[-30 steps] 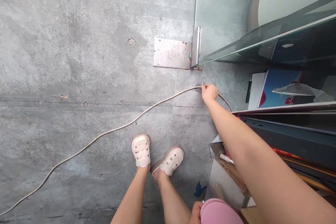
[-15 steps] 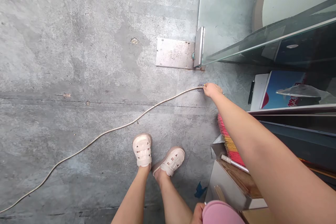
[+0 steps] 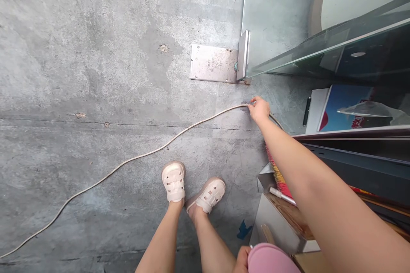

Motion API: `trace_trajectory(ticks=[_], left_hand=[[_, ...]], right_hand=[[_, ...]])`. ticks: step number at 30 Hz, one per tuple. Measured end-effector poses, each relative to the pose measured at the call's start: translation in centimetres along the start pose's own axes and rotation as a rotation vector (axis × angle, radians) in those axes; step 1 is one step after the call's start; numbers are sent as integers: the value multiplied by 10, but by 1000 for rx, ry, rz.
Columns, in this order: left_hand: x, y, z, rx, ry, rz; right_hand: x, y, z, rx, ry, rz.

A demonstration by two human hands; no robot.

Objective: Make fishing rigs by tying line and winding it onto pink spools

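A thin off-white cord (image 3: 160, 148) runs in a wavy line over the grey concrete floor from the lower left. My right hand (image 3: 259, 109) is at its right part, fingers closed around it close to the floor; a short length of cord shows again beyond the hand. At the bottom edge, only part of my left hand (image 3: 242, 259) shows, closed at the side of a smooth pink rounded thing (image 3: 272, 259) whose kind I cannot make out. My right forearm hides part of the broom with pink and yellow bristles (image 3: 279, 179).
A glass door panel (image 3: 272, 17) stands in a metal clamp (image 3: 244, 55) beside a metal floor plate (image 3: 214, 64). At right is a shelf with a blue printed booklet (image 3: 342, 102) and a black marker (image 3: 306, 111). Below are boxes (image 3: 272, 222) and a blue scrap (image 3: 244, 229).
My right hand has turned a little and its fingers are lifted more, showing cord behind the hand. My right forearm has shifted slightly. The left hand stays put.
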State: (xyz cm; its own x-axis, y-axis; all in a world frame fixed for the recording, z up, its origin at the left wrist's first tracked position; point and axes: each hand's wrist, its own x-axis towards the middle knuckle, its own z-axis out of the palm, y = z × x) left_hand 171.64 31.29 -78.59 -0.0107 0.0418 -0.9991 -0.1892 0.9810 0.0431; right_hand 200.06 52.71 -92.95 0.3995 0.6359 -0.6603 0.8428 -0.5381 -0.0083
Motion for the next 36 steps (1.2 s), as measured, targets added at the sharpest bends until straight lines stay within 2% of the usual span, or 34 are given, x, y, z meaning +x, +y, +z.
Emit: trace_trajectory(ticks=[9, 17, 24, 36], left_hand=[[-1, -1, 0, -14, -13, -36], [-8, -2, 17, -31, -30, -65], [-7, 2, 6, -29, -23, -84], [3, -15, 4, -39, 43, -68]], right_hand=[[-2, 5, -3, 34, 35, 40], [-7, 8, 1, 73, 50, 3], [-9, 6, 3, 90, 53, -7], [-7, 10, 5, 114, 30, -19]])
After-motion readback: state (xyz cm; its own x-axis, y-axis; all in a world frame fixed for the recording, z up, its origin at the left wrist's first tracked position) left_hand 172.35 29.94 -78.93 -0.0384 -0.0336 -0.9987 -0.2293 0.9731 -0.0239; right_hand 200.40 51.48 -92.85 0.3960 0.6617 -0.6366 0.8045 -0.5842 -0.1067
